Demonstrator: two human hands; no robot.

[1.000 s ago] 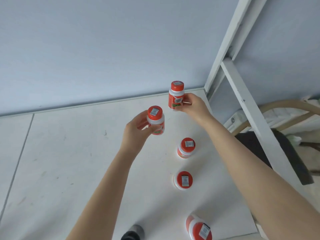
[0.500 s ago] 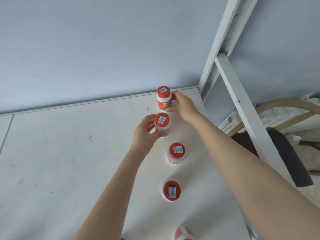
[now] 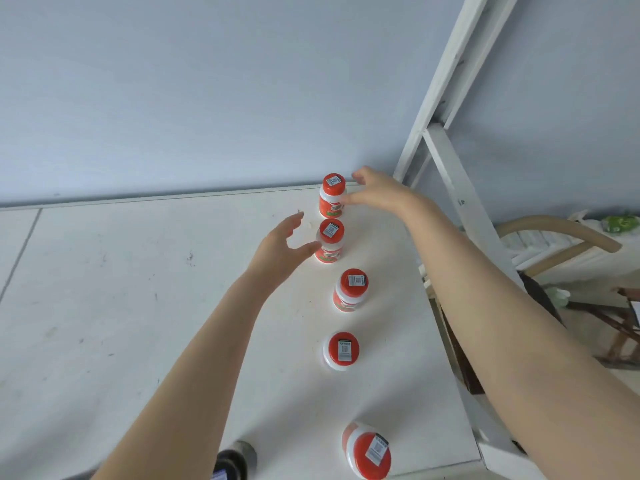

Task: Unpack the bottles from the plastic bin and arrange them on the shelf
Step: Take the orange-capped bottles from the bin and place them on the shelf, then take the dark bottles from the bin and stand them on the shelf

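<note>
1. Surface: my forearms reach over a flat white shelf board (image 3: pixel 138 306), scuffed and flecked with grey marks. A dark round object (image 3: pixel 232 460) sits at its near edge, cut off by the frame.
2. Room: on my right a white metal frame post (image 3: pixel 450 81) rises from the board's far corner. Beyond it is a curved wooden chair (image 3: pixel 561 233), and a pale blue wall (image 3: pixel 207 81) closes the back.
3. Appearance: five small white plastic bottles with red caps and red labels stand on the board. Each cap bears a white code sticker.
4. Position: they form one line running away from me along the board's right side. In order they are the nearest bottle (image 3: pixel 369 452), second bottle (image 3: pixel 341 351), third bottle (image 3: pixel 349 291), fourth bottle (image 3: pixel 329 242) and farthest bottle (image 3: pixel 332 195), which is near the back edge.
5. Orientation: all five are upright, long axis vertical, caps up.
6. My left hand (image 3: pixel 280 251) holds nothing, its fingers spread and relaxed. The thumb tip is at the fourth bottle's neck; blur hides whether it touches.
7. My right hand (image 3: pixel 377 194) also holds nothing, its fingers loose. The thumb tip is against the farthest bottle's side.
</note>
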